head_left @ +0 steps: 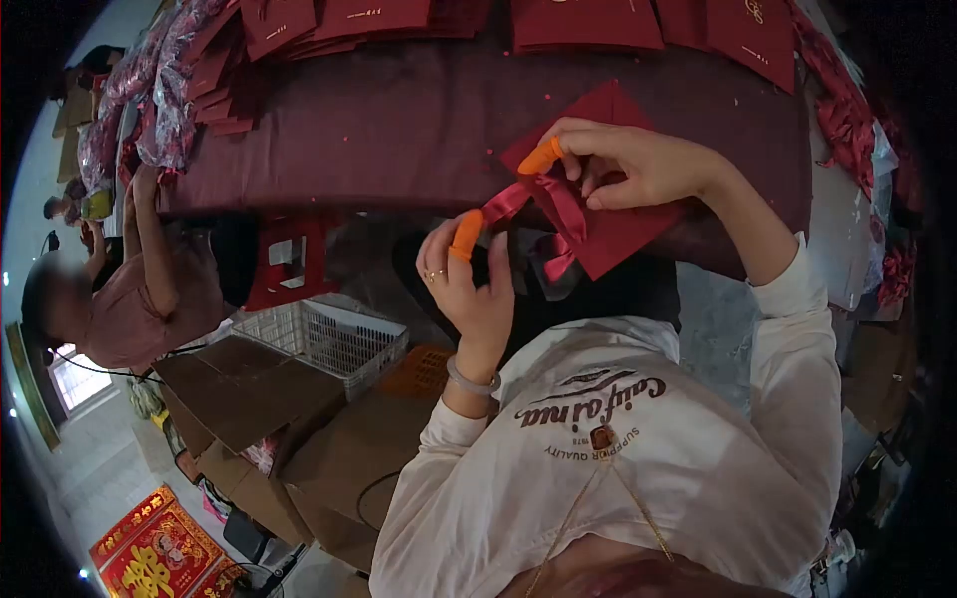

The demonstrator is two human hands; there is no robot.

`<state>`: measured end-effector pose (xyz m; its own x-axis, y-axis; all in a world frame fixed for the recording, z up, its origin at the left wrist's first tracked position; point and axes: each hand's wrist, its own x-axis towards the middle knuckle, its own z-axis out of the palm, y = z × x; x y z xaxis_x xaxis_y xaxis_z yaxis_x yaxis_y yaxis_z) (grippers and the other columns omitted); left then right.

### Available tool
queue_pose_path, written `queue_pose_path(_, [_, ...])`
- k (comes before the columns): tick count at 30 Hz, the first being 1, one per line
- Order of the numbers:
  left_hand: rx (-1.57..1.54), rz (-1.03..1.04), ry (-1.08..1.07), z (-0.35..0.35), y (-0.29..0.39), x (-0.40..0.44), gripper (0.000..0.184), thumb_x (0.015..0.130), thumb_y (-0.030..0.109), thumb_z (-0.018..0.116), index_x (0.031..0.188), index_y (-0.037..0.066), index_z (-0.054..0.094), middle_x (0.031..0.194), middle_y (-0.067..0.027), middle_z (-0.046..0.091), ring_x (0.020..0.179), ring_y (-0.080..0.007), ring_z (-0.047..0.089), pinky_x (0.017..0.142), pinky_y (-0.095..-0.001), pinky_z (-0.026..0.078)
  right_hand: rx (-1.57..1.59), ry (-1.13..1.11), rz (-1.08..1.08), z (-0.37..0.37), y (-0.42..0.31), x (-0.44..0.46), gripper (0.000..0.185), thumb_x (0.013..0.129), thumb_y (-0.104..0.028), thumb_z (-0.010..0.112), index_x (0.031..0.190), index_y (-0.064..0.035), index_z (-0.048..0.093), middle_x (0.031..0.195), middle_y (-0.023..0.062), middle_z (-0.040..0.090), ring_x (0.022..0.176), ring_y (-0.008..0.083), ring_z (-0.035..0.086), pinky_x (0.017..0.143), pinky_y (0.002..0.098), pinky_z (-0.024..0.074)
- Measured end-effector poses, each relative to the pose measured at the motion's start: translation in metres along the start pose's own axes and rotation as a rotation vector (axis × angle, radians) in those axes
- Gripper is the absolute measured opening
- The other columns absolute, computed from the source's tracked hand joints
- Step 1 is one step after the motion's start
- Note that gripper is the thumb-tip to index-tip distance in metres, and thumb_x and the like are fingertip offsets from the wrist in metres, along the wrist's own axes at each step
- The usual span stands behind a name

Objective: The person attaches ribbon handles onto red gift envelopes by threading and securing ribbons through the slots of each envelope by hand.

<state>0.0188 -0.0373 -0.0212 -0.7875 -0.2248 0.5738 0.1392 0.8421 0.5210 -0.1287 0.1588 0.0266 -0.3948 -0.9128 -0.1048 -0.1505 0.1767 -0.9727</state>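
Observation:
A dark red flat paper piece (613,231), like a bag or large envelope, lies tilted at the table's near edge, partly over my lap. A shiny red satin ribbon (561,207) runs across it, and a loose end (558,261) hangs below. My left hand (467,274) pinches one stretch of ribbon between thumb and forefinger. It wears an orange finger cot, a ring and a pale bangle. My right hand (633,167), also with an orange finger cot, rests over the paper and pinches the ribbon near its upper left side; its fingertips partly cover the hold.
A maroon cloth covers the table (379,130). Stacks of red printed paper pieces (588,25) line its far side. Plastic-wrapped bundles (169,95) lie at left, where another person (140,289) sits. Cardboard boxes (249,389) and a white crate (349,339) stand to my left.

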Motion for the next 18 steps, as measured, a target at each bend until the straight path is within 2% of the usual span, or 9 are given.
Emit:
queue_pose_path(2, [0.024, -0.024, -0.089, 0.009, -0.002, 0.01, 0.033, 0.074, 0.009, 0.074, 0.103, 0.001, 0.06, 0.109, -0.0108, 0.053, 0.1, -0.0279, 0.048, 0.083, -0.0377, 0.04, 0.024, 0.014, -0.004, 0.001, 0.006, 0.0, 0.054, 0.072, 0.006, 0.056, 0.124, -0.0002, 0.045, 0.106, 0.0056, 0.04, 0.086, 0.0145, 0.045, 0.079, 0.0234, 0.0448])
queue_pose_path(4, [0.038, 0.01, -0.057, 0.012, -0.011, 0.011, 0.03, 0.072, 0.012, 0.075, 0.099, 0.003, 0.063, 0.103, -0.0091, 0.056, 0.094, -0.0256, 0.051, 0.08, -0.0361, 0.04, 0.046, 0.028, -0.007, -0.002, 0.004, -0.001, 0.054, 0.071, 0.006, 0.056, 0.124, -0.0006, 0.046, 0.103, 0.0049, 0.039, 0.084, 0.0136, 0.044, 0.078, 0.0228, 0.0431])
queue_pose_path(6, [0.09, 0.065, -0.117, 0.008, -0.02, 0.012, 0.026, 0.069, 0.011, 0.076, 0.089, 0.004, 0.06, 0.091, -0.0073, 0.058, 0.086, -0.0261, 0.055, 0.077, -0.0361, 0.038, -0.04, 0.005, 0.022, -0.003, -0.003, -0.001, 0.054, 0.071, 0.005, 0.058, 0.124, -0.0014, 0.047, 0.098, 0.0033, 0.039, 0.082, 0.0118, 0.042, 0.076, 0.0217, 0.0405])
queue_pose_path(7, [0.143, 0.069, -0.057, 0.006, -0.021, 0.014, 0.022, 0.069, 0.012, 0.075, 0.082, 0.005, 0.059, 0.085, -0.0059, 0.059, 0.082, -0.0246, 0.057, 0.077, -0.0358, 0.038, -0.037, 0.012, 0.021, -0.002, -0.001, 0.0, 0.054, 0.071, 0.005, 0.058, 0.124, -0.0014, 0.047, 0.098, 0.0033, 0.039, 0.082, 0.0118, 0.042, 0.076, 0.0217, 0.0405])
queue_pose_path(12, [0.243, 0.158, -0.033, 0.002, -0.026, 0.011, 0.022, 0.069, 0.014, 0.075, 0.081, 0.005, 0.058, 0.086, -0.0054, 0.06, 0.085, -0.0233, 0.058, 0.078, -0.0365, 0.038, 0.105, 0.045, 0.058, 0.0, 0.001, -0.001, 0.055, 0.072, 0.004, 0.06, 0.124, -0.0049, 0.047, 0.102, 0.0008, 0.05, 0.079, 0.0096, 0.043, 0.075, 0.0205, 0.0403])
queue_pose_path(18, [0.265, 0.153, 0.007, 0.008, -0.031, 0.013, 0.024, 0.069, 0.013, 0.076, 0.082, 0.004, 0.058, 0.086, -0.0063, 0.059, 0.086, -0.0249, 0.057, 0.079, -0.0375, 0.039, 0.141, 0.045, 0.048, 0.001, -0.001, -0.001, 0.055, 0.072, 0.004, 0.061, 0.125, -0.0055, 0.047, 0.103, 0.0007, 0.053, 0.078, 0.0091, 0.044, 0.075, 0.0206, 0.0407])
